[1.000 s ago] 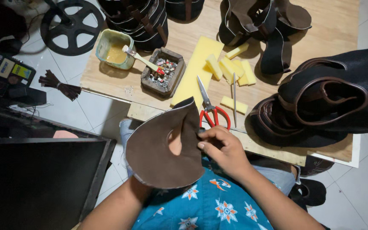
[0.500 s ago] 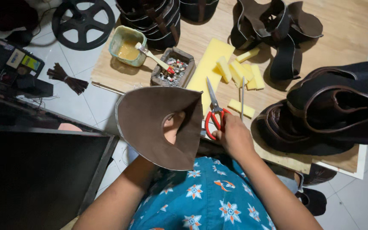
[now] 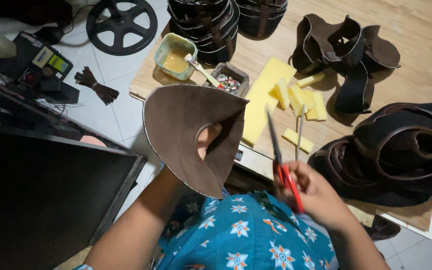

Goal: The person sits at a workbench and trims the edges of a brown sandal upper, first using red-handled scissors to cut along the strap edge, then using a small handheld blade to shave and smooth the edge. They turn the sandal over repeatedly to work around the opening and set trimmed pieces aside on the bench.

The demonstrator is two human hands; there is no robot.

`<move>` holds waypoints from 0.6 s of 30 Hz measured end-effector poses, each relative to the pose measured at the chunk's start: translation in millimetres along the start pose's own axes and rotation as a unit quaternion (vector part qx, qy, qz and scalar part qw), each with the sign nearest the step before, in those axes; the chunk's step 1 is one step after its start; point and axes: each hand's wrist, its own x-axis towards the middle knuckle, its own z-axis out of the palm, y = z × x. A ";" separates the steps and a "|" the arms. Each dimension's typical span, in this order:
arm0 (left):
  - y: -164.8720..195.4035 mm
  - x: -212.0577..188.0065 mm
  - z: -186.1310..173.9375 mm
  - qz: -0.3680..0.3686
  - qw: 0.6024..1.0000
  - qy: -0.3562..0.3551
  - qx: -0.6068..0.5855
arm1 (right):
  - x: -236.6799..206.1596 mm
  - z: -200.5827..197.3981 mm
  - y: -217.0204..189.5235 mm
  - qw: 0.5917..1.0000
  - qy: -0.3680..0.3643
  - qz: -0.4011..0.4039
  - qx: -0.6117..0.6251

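My left hand point(image 3: 207, 142) grips a curved, matte brown leather piece point(image 3: 186, 131) with pale edging, right hand point(image 3: 312, 192) clenched on red-handled scissors point(image 3: 282, 162).

garment: teal-blue fabric w/ repeating flower print, white petals, orange centres, plus small pale leaf marks. both forearms bare, no sleeves in view. left hand point(image 3: 207, 139) & right hand point(image 3: 312, 192): no gloves, rings or watch visible.

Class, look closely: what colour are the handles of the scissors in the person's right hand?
Red; the scissors in the right hand show in the head view.
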 end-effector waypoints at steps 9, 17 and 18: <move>-41.1 3.9 4.6 0.000 0.999 -0.048 -0.018 | -45.2 4.8 -36.2 0.977 -0.198 0.073 -0.014; -24.3 5.0 3.9 -0.028 0.994 -0.075 -0.081 | -42.5 5.4 -37.6 0.974 -0.160 0.157 -0.029; -23.7 4.0 3.2 -0.039 0.991 -0.084 -0.094 | -42.7 5.9 -37.4 0.975 -0.163 0.144 -0.056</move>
